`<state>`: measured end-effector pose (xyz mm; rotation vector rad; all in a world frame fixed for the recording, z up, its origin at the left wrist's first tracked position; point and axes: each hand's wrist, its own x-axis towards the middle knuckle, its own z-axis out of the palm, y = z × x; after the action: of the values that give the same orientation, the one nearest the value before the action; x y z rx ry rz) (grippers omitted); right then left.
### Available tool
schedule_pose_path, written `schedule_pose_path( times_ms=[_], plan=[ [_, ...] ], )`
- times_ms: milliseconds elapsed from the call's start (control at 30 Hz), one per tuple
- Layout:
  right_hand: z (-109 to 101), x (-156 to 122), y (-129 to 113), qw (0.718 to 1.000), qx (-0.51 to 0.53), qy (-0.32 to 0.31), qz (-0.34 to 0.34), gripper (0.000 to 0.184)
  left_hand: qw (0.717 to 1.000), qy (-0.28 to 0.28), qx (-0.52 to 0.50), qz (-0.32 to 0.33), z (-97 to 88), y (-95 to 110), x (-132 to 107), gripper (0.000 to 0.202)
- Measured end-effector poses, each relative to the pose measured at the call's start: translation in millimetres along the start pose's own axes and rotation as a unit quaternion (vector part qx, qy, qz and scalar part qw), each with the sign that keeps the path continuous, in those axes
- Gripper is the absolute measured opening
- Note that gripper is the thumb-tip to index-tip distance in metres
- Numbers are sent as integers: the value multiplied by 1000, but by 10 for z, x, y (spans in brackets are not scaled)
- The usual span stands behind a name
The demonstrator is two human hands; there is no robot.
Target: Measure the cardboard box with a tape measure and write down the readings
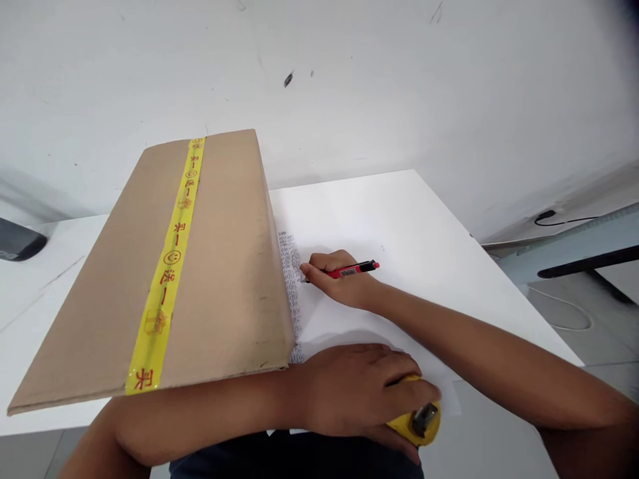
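My right hand [337, 279] is closed around a red pen [352, 269] with a black cap end, its tip down on a white sheet of paper [344, 319] beside a column of small handwriting [291, 279]. My left hand [359, 392] grips a yellow tape measure [418, 423] at the near table edge, the forearm running under the box's near edge. A large brown cardboard box [219, 266], sealed by a yellow tape strip [172, 259] with red print, stands just left of the writing and hides part of the sheet.
The white table [424, 233] ends at a white wall behind. A dark object [17, 241] lies at far left. To the right, on the grey floor, are a black cable [554, 217], a dark bar [589, 261] and a white cord [564, 313].
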<state>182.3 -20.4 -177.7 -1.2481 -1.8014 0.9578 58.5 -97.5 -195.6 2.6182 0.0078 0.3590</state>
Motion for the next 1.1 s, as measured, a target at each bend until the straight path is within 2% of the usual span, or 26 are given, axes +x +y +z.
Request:
schedule_pose_path(
  times_ms=[400,600,800,1100],
  plan=[
    [15,-18,20,999,2,37,8,46,1000,2,-28,-4,6,0,5,63],
    [6,-3,18,999,28,23,2,49,1000,11,-8,6,4,4,5,60],
    [-2,-7,28,999,48,23,12,46,999,32,3,14,42,-11,7,65],
    [-6,-16,-1,998,45,36,16,47,1000,20,-3,4,57,-7,4,64]
  ],
)
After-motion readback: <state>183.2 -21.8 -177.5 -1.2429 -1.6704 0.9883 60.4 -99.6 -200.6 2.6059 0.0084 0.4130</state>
